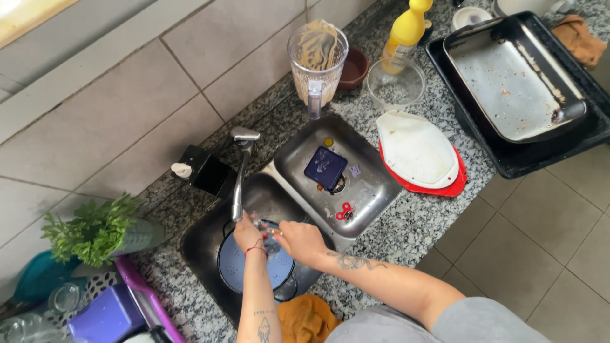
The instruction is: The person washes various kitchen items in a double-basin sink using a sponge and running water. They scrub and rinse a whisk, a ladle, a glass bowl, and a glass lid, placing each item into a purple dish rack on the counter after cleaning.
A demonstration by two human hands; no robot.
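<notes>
Both hands are working together under the faucet (239, 184) in the near-left sink basin (203, 244). The left hand (246, 234) and the right hand (300, 240) are closing around something small and shiny (265, 227) between them. I'm guessing cutlery or a small utensil, but it's too blurry for me to call. The left hand is looking curled snug around it, and the right is pinching at its end.

Right below them a blue colander (238, 263) is sitting in the basin.

Handling-wise, I'm figuring the little thing is light, stiff and pretty slippery when wet, so gripping it mid-length with the fingers wrapped round seems safest.

Off to the right, the second basin (372, 184) is holding a dark blue square lid (325, 168) and a red bit (344, 211). Further along the granite tabletop (413, 222) I'm seeing a blender jar (316, 60), a yellow bottle (406, 32), a glass bowl (395, 84) and a greasy baking tray (508, 82).
</notes>
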